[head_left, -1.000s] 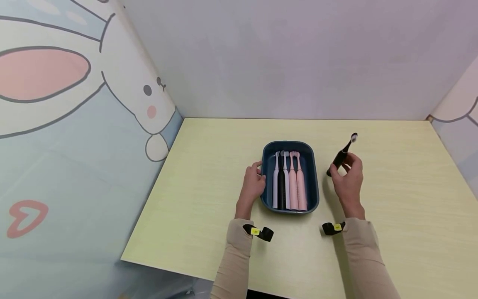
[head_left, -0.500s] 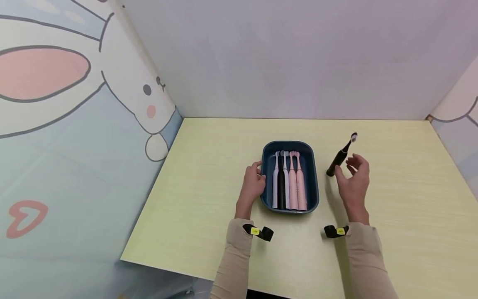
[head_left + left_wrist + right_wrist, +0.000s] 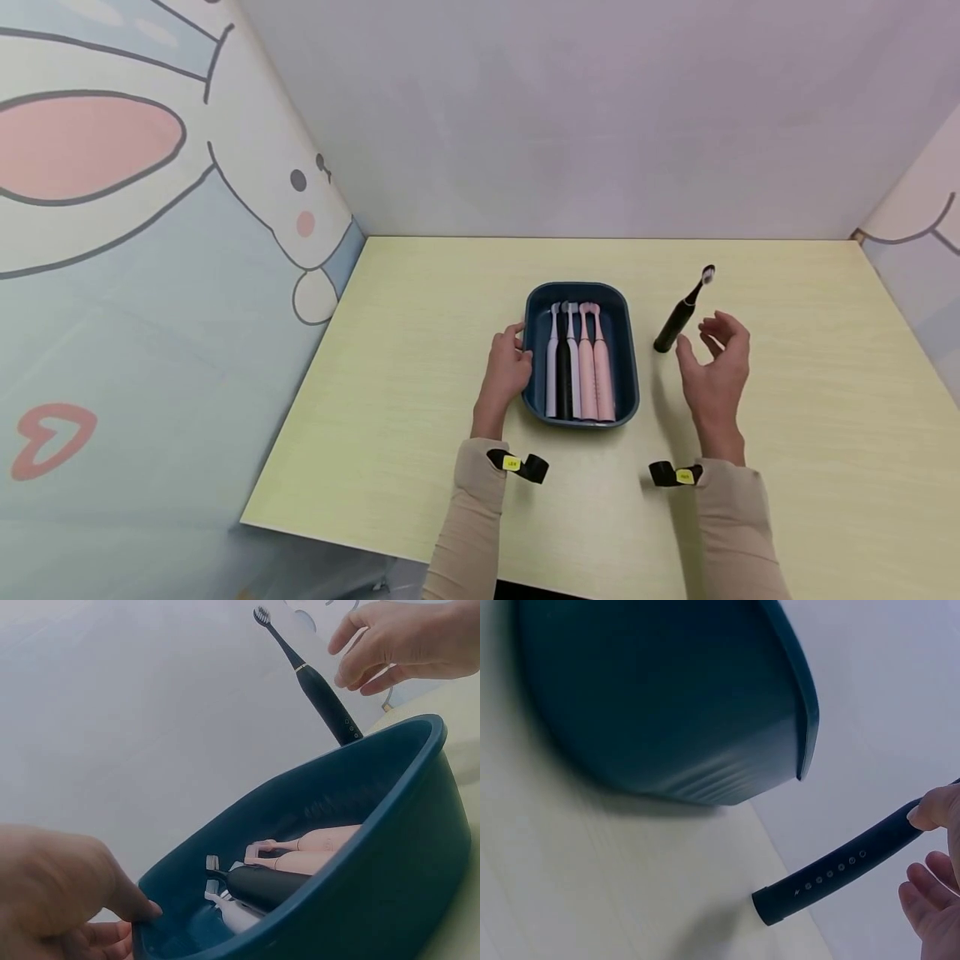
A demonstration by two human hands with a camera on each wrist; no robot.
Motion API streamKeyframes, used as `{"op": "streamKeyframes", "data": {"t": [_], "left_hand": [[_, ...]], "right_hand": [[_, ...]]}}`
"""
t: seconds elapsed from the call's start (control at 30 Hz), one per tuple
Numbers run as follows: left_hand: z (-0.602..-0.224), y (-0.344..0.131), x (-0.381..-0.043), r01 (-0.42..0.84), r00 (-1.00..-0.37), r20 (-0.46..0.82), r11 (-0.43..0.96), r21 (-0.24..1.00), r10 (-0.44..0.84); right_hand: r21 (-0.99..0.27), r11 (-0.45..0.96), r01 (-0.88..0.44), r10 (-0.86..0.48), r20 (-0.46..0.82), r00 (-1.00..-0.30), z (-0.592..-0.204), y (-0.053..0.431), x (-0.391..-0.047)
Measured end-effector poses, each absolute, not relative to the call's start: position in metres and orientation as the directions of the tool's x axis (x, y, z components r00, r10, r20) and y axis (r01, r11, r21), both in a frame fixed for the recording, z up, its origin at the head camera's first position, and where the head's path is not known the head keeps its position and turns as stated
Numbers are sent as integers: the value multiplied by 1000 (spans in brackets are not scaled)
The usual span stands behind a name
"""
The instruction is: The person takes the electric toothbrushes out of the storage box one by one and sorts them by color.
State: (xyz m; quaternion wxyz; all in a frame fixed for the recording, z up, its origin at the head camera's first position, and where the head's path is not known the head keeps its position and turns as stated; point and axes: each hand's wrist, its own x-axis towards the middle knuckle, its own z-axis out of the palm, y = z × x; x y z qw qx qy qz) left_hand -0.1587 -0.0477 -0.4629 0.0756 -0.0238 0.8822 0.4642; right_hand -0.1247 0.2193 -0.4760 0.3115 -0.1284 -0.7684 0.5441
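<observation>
My left hand [image 3: 506, 367] holds the left rim of a dark blue plastic basin [image 3: 532, 392]; in the left wrist view the thumb lies inside the rim and the fingers outside. Inside, several electric toothbrushes lie side by side: white ones [image 3: 552, 375], a black one [image 3: 563, 379] and pink ones [image 3: 603, 375], all heads pointing to the far end. Right of the basin, another black electric toothbrush [image 3: 675, 323] stands upright on its base on the table. Beside it is my right hand [image 3: 716, 375], fingers spread and loosely bent, holding nothing; the head view shows a small gap between thumb and handle.
The pale yellow table [image 3: 390, 358] meets a plain light wall [image 3: 562, 125] behind. To the left is a wall [image 3: 150, 333] with a rabbit drawing. A black strap device [image 3: 525, 465] sits on each wrist.
My right hand has let go of the black toothbrush and drawn back a little to the right, leaving it standing. My left hand and the basin have stayed in place.
</observation>
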Motion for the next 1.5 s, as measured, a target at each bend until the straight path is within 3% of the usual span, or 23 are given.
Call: {"op": "streamKeyframes", "data": {"t": [0.47,0.8,1.5], "left_hand": [[-464,-46,-161,-111,-988,-153,573,812,24],[-463,-45,-163,-115,-987,-156,574,811,23],[-466,-44,-163,-107,-989,-148,570,815,26]], "right_hand": [[-890,380,-251,488,423,-764,-475,198,-123],[-849,477,-227,391,436,-810,-480,181,-127],[-821,507,-261,186,400,-898,-480,151,-130]]}}
